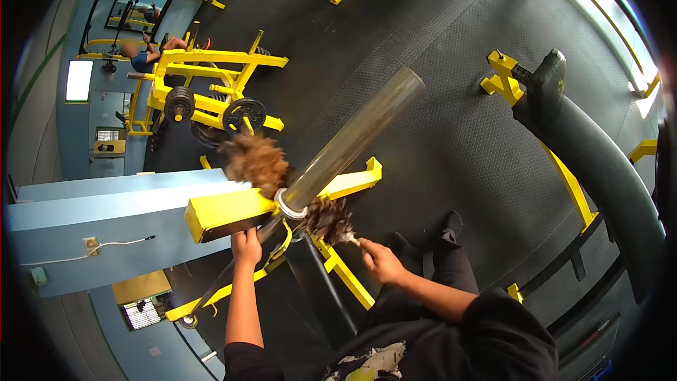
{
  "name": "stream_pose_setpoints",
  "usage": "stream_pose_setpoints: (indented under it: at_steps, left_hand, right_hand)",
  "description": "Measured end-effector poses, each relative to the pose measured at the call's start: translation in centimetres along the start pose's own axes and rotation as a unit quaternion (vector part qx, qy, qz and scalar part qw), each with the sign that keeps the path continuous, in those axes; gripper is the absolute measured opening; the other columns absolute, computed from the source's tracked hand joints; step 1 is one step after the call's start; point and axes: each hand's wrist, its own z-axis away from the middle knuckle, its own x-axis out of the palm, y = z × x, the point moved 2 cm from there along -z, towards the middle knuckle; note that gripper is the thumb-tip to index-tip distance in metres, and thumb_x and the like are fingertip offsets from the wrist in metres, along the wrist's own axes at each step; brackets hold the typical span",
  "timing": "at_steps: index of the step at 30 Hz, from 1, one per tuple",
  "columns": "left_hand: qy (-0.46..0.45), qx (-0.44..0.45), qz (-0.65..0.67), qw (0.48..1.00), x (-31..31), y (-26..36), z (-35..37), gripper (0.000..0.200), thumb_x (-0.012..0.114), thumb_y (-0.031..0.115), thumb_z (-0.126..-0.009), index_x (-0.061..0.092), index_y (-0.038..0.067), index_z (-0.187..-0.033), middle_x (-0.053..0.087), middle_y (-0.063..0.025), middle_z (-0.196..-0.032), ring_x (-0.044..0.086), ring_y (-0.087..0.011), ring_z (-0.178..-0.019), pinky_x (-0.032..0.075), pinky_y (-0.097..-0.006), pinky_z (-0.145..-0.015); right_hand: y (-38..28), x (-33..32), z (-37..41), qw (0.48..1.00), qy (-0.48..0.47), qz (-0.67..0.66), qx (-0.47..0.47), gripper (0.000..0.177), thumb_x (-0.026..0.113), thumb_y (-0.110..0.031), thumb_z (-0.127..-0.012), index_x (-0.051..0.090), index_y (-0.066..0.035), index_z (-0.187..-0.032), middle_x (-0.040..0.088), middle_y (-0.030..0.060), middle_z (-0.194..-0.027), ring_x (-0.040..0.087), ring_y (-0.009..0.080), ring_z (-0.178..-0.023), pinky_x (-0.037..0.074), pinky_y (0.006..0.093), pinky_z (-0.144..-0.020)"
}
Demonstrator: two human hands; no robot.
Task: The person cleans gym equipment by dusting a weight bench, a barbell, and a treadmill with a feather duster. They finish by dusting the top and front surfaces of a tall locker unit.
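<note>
A barbell [356, 142] rests across a yellow rack, its thick metal sleeve pointing up and right. My left hand [247, 245] is closed around the bar's shaft just below the yellow beam [222, 213]; its fingertips are hidden. In my right hand [383, 262] is the pale handle of a feather duster [328, 221], gripped with curled fingers. Dark feathers lie close under the barbell sleeve. Brown feathers [257, 162], blurred, stick out on the far side of the bar and look like part of the same duster, though the bar hides the join.
A black padded bench [592, 162] on a yellow frame stands to the right. Farther off at left, a person [144, 60] reclines at a yellow machine [204, 63] with weight plates [244, 114]. A blue pillar [113, 215] juts in from the left. Black textured flooring [437, 106] lies below.
</note>
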Motion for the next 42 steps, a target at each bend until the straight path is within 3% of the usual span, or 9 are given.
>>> stream_pose_setpoints:
  at_steps: [3, 10, 16, 18, 21, 23, 25, 29, 42]
  left_hand:
    - [0.011, 0.02, 0.001, 1.0, 0.0, 0.2, 0.2, 0.03, 0.052, 0.024, -0.097, 0.064, -0.002, -0.104, 0.067, -0.0252, -0.1, 0.06, -0.0464, -0.096, 0.046, -0.0465, -0.082]
    - [-0.077, -0.068, -0.002, 0.995, -0.1, -5.2, 0.7, 0.033, 0.046, 0.02, -0.098, 0.061, -0.005, -0.114, 0.063, -0.0218, -0.114, 0.057, -0.035, -0.108, 0.041, -0.0421, -0.097]
    - [-0.08, 0.111, -0.207, 0.969, -2.0, -11.1, 2.2, 0.033, 0.059, 0.01, -0.096, 0.057, -0.004, -0.126, 0.053, -0.0208, -0.132, 0.051, -0.035, -0.118, 0.038, -0.0418, -0.104]
    - [-0.066, 0.18, -0.186, 0.964, -1.5, -10.1, 2.7, 0.03, 0.059, 0.009, -0.094, 0.06, -0.006, -0.12, 0.059, -0.0201, -0.123, 0.056, -0.0327, -0.109, 0.043, -0.0413, -0.098]
    - [-0.11, -0.101, 0.032, 0.988, -1.1, -5.6, 2.0, 0.033, 0.062, 0.009, -0.091, 0.059, -0.004, -0.121, 0.059, -0.0243, -0.117, 0.057, -0.0397, -0.104, 0.044, -0.0462, -0.094]
    - [-0.113, -0.028, -0.136, 0.984, -0.6, -13.4, 3.6, 0.03, 0.058, 0.009, -0.091, 0.06, 0.0, -0.12, 0.058, -0.0244, -0.117, 0.056, -0.0429, -0.103, 0.044, -0.048, -0.093]
    - [-0.054, 0.004, -0.075, 0.996, -0.3, -5.2, 1.8, 0.024, 0.056, 0.018, -0.092, 0.061, 0.004, -0.11, 0.062, -0.0222, -0.108, 0.058, -0.0443, -0.097, 0.045, -0.0499, -0.086]
    - [-0.059, -0.102, 0.004, 0.993, 0.5, -3.0, 0.9, 0.027, 0.058, 0.03, -0.092, 0.058, 0.004, -0.102, 0.066, -0.02, -0.084, 0.063, -0.0467, -0.081, 0.048, -0.0519, -0.072]
    - [0.078, -0.029, 0.09, 0.992, 0.2, 0.9, 0.8, 0.023, 0.058, 0.029, -0.089, 0.066, 0.008, -0.086, 0.069, -0.0142, -0.09, 0.066, -0.036, -0.086, 0.052, -0.0467, -0.075]
  right_hand:
    - [4.1, -1.7, -1.7, 0.986, 0.007, 0.066, 0.155, 0.026, 0.05, -0.014, -0.091, 0.056, -0.007, -0.115, 0.066, 0.0226, -0.088, 0.065, 0.042, -0.087, 0.051, 0.0512, -0.077]
    - [19.3, -3.4, -6.5, 0.942, -0.024, 0.146, 0.301, 0.036, 0.046, -0.016, -0.094, 0.058, -0.009, -0.127, 0.066, 0.0249, -0.113, 0.062, 0.0422, -0.108, 0.05, 0.049, -0.093]
    - [25.9, -5.7, -11.7, 0.866, -0.042, 0.201, 0.455, 0.04, 0.05, -0.013, -0.093, 0.06, -0.018, -0.131, 0.062, 0.014, -0.132, 0.058, 0.0313, -0.123, 0.049, 0.0416, -0.101]
    - [26.3, -6.2, -12.9, 0.868, -0.026, 0.2, 0.454, 0.035, 0.052, -0.013, -0.09, 0.063, -0.005, -0.123, 0.063, 0.0205, -0.127, 0.059, 0.0368, -0.119, 0.05, 0.0431, -0.099]
    - [29.3, -6.1, -13.8, 0.848, -0.074, 0.274, 0.448, 0.028, 0.057, -0.013, -0.087, 0.07, -0.003, -0.11, 0.068, 0.0197, -0.116, 0.064, 0.0361, -0.112, 0.053, 0.0426, -0.092]
    - [34.5, -5.6, -12.4, 0.865, -0.099, 0.369, 0.325, 0.025, 0.057, -0.016, -0.085, 0.073, -0.004, -0.101, 0.071, 0.0187, -0.107, 0.068, 0.0364, -0.1, 0.055, 0.0447, -0.084]
    - [36.1, -6.0, -10.2, 0.864, -0.166, 0.428, 0.207, 0.025, 0.057, -0.019, -0.082, 0.073, -0.006, -0.097, 0.071, 0.0178, -0.098, 0.068, 0.0367, -0.089, 0.055, 0.0461, -0.077]
    - [29.4, -6.4, -3.3, 0.852, -0.204, 0.453, 0.163, 0.025, 0.056, -0.014, -0.08, 0.07, 0.003, -0.09, 0.069, 0.0271, -0.099, 0.069, 0.0407, -0.094, 0.056, 0.0466, -0.083]
    - [2.3, -6.9, 8.4, 0.932, -0.146, 0.325, -0.061, 0.032, 0.065, -0.018, -0.087, 0.065, -0.011, -0.118, 0.071, 0.0168, -0.093, 0.069, 0.0367, -0.083, 0.057, 0.0442, -0.07]
